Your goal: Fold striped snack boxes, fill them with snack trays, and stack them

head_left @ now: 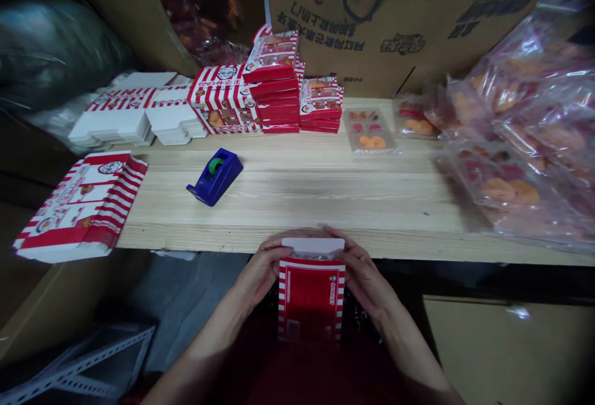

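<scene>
Both hands hold a red-and-white striped carton (310, 296) just in front of the wooden table's near edge. My left hand (261, 268) grips its left side and my right hand (360, 268) grips its right side, fingers curled over the white top flap. The carton stands upright with its red back panel facing me. A clear bag seems to show under the flap.
A blue tape dispenser (215, 176) sits on the wooden table (325, 200). Flat striped cartons lie at the left (81, 206) and the far left (116, 116). Filled red boxes (279, 82) are stacked at the back. Clear snack bags (520, 144) pile up on the right. Cardboard boxes (372, 14) stand behind.
</scene>
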{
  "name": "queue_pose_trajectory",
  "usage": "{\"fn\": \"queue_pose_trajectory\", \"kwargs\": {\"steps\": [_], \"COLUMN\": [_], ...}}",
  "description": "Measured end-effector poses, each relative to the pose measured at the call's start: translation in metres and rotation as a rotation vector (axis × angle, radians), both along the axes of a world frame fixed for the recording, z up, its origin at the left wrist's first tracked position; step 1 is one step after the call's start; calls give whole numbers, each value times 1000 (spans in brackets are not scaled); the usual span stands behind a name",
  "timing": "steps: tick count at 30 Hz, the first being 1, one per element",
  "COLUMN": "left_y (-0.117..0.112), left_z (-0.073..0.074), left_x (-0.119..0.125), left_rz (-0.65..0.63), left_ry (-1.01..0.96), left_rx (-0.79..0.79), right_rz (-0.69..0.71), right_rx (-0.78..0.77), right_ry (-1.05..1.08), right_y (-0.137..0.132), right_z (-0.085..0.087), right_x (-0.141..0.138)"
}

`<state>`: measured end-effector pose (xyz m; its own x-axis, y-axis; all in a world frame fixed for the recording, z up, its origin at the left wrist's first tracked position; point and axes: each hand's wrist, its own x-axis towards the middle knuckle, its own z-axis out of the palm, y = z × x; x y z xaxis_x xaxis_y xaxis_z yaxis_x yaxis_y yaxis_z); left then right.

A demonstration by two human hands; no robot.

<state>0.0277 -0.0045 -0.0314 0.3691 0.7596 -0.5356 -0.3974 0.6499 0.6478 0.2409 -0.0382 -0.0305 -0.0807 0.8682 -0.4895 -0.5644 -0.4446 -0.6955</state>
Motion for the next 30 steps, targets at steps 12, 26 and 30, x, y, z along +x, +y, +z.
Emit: {"fn": "queue_pose_trajectory", "kwargs": {"steps": [12,26,30], "left_y": [10,11,19], "left_z": [-8,2,19], "left_x": [-22,-33,-31], "left_rz": [-378,-455,-512], "left_ry": [392,507,486], "left_rx": [800,835,753], "right_rz": [254,501,517], "right_rx": [316,635,525], "right_ry": [-198,-621,-568], "right_y": [0,7,16], "right_z": [-9,-6,9], "right_x": [20,31,33]}}
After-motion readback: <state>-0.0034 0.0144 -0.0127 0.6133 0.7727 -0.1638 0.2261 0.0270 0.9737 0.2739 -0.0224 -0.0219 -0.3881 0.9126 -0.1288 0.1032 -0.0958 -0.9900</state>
